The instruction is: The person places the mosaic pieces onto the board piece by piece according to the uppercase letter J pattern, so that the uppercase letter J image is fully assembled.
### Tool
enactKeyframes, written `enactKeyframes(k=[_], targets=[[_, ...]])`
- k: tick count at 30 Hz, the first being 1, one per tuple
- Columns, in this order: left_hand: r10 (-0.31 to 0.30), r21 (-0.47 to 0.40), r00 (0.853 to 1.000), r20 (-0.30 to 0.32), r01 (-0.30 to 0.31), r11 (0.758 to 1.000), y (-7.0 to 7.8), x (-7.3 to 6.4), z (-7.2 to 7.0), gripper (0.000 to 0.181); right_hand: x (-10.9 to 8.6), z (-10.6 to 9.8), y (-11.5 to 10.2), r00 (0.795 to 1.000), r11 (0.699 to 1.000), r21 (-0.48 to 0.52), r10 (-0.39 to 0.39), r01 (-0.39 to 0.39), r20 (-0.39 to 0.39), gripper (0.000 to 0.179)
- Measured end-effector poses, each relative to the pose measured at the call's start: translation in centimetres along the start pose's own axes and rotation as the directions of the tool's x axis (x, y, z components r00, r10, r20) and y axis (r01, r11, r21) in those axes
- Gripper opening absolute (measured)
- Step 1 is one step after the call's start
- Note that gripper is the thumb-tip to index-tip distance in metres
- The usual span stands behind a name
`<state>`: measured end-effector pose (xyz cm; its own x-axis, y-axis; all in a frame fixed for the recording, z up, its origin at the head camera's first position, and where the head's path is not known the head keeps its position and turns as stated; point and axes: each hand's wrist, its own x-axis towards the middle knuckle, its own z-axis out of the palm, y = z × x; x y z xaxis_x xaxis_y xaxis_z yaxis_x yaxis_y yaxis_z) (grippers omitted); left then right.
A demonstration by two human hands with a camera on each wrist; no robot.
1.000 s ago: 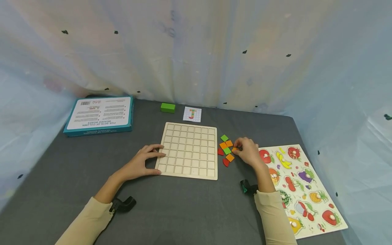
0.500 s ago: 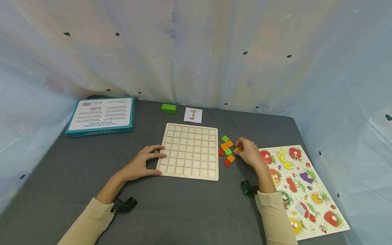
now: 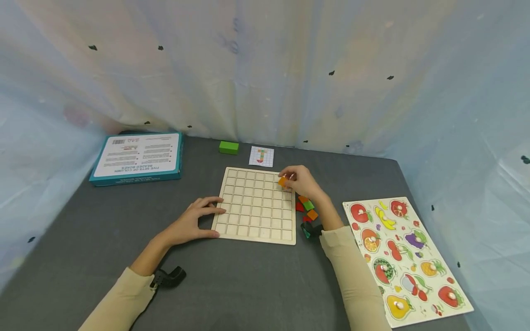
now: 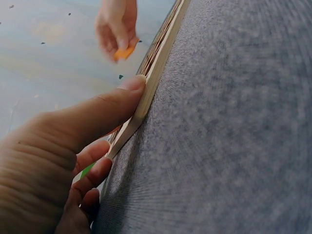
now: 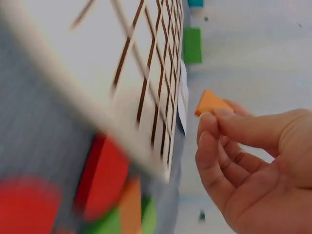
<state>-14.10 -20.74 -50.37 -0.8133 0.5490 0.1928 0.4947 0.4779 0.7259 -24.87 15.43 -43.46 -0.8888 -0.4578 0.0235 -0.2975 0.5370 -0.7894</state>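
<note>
My right hand (image 3: 301, 180) pinches an orange square tile (image 3: 283, 181) between thumb and fingertips, above the far right corner of a wooden grid board (image 3: 256, 239). In the right wrist view the orange tile (image 5: 212, 102) sticks out past the fingertips, apart from the board. At the board's near left corner my left hand (image 3: 193, 221) rests with fingers spread, the thumb at the corner and the fingertips on the left edge. The left wrist view shows that thumb (image 4: 105, 109) against the board's wooden rim (image 4: 158, 73). No tiles lie in the board's visible squares.
Right of the board lie loose red, green and orange tiles (image 3: 312, 214), partly hidden by the right forearm. A pattern card (image 3: 261, 156) and a green block (image 3: 228, 147) stand behind the board. A blue box (image 3: 136, 156) is far left; a fruit puzzle board (image 3: 407, 262) lies right.
My right hand has lifted an orange tile from beside the loose tiles and moved left and away, over the board's far right corner. My left hand has stayed at the board.
</note>
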Motion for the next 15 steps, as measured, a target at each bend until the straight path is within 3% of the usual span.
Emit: enactKeyframes(k=[7, 15], targets=[[-0.011, -0.002, 1.0, 0.004, 0.011, 1.0, 0.1, 0.0, 0.0, 0.062, 4.2, 3.0, -1.8, 0.99, 0.999, 0.048, -0.018, 0.012, 0.137, 0.018], [-0.029, -0.005, 1.0, 0.006, 0.029, 1.0, 0.3, 0.0, 0.0, 0.062, 6.0, 4.8, -2.7, 0.987, 0.998, 0.061, -0.025, 0.015, 0.159, 0.014]])
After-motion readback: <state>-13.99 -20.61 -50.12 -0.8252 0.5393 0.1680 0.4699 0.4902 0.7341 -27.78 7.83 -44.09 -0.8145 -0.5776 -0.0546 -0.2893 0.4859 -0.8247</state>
